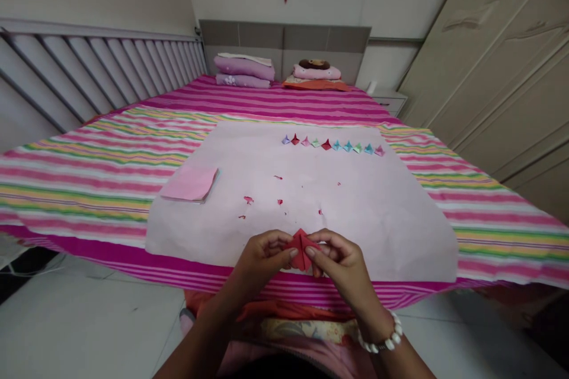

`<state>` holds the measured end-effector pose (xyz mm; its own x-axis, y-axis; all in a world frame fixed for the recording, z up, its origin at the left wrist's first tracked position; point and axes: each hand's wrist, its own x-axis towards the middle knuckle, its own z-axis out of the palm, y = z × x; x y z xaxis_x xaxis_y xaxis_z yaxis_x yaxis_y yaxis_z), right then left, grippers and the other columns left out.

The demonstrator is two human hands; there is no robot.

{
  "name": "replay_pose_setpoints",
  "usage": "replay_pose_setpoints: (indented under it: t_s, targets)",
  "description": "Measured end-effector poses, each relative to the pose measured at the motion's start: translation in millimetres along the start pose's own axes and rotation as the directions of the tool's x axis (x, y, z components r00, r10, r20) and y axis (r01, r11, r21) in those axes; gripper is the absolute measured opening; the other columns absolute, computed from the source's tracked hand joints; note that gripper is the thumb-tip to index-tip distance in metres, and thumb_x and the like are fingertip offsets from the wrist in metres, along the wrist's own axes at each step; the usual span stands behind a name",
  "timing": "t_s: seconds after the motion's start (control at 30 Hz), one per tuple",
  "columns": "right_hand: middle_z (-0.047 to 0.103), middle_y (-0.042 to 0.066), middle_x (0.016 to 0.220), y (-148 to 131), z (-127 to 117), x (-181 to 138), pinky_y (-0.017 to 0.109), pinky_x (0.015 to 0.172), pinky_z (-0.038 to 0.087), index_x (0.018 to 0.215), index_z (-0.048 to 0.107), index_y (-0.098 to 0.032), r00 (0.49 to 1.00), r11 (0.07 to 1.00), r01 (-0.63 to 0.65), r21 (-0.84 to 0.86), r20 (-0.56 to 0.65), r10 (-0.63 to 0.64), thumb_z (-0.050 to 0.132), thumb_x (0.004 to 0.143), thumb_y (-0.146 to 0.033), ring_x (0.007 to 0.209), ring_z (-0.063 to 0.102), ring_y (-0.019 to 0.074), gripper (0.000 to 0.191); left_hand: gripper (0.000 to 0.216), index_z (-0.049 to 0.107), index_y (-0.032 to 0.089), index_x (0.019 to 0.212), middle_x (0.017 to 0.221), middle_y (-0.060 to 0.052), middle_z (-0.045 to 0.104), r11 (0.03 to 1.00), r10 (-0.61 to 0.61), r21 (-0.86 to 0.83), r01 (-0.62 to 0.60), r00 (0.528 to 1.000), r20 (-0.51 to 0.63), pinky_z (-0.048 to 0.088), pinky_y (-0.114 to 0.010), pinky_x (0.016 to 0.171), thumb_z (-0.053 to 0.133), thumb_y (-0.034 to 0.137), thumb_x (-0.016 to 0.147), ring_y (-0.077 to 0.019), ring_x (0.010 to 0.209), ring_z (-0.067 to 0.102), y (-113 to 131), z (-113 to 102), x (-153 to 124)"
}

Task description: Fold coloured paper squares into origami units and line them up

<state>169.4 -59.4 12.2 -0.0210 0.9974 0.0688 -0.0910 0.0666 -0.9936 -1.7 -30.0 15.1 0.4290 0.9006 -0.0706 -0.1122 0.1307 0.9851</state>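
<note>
Between my two hands is a small red folded paper (pixel 301 250), diamond-shaped with a crease down its middle. My left hand (pixel 269 253) pinches its left corner between thumb and fingers. On the opposite side, my right hand (pixel 336 256) grips the right corner, its thumb pressed on the front face. Both hands are just above the near edge of a large white paper sheet (pixel 400 219). A row of small folded paper pieces (pixel 336 145) in purple, red, pink, green and blue stands near the sheet's far edge.
A stack of square paper with pink on top (pixel 191 182) lies at the sheet's left. Several small red scraps (pixel 248 199) are scattered mid-sheet. The sheet lies on a striped bedspread (pixel 89 172). Folded bedding (pixel 244 68) sits by the headboard (pixel 284 41). A slatted rail (pixel 111 65) runs along the left.
</note>
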Motion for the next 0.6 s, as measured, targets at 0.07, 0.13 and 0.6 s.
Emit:
replay_pose_setpoints:
  t_s: [0.07, 0.13, 0.6]
  targets:
    - [0.059, -0.003, 0.047, -1.6, 0.1, -0.2, 0.021, 0.044, 0.042, 0.088, 0.067, -0.017, 1.0, 1.0, 0.007, 0.02, 0.018, -0.008, 0.07, 0.076, -0.029, 0.042, 0.053, 0.0099, 0.018, 0.014, 0.067, 0.014, 0.082, 0.066, -0.001, 0.068, 1.0, 0.006, 0.003, -0.006, 0.999, -0.04, 0.049, -0.025, 0.059, 0.071, 0.025, 0.073, -0.0123, 0.06, 0.062, 1.0, 0.8, -0.3]
    - [0.059, -0.003, 0.05, -2.4, 0.1, 0.1, 0.022, 0.045, 0.044, 0.087, 0.067, -0.017, 0.999, 0.999, 0.023, 0.035, 0.025, -0.024, 0.07, 0.076, -0.027, 0.044, 0.054, 0.0103, 0.015, 0.016, 0.068, 0.014, 0.083, 0.064, -0.001, 0.068, 1.0, 0.011, 0.0, -0.011, 0.998, -0.064, 0.049, -0.025, 0.058, 0.071, 0.026, 0.072, -0.0129, 0.059, 0.063, 2.3, 1.7, -1.0]
    - [0.06, -0.001, 0.083, 8.4, -1.5, 1.5, 0.022, 0.049, 0.043, 0.077, 0.07, -0.021, 0.996, 0.961, 0.087, 0.262, 0.005, -0.092, 0.061, 0.075, -0.008, 0.051, 0.056, 0.0074, 0.015, 0.016, 0.074, 0.017, 0.088, 0.075, -0.003, 0.072, 0.992, 0.118, 0.037, -0.119, 0.993, 0.026, 0.052, -0.026, 0.068, 0.062, 0.023, 0.08, -0.0154, 0.072, 0.066, 10.3, 3.3, -6.3]
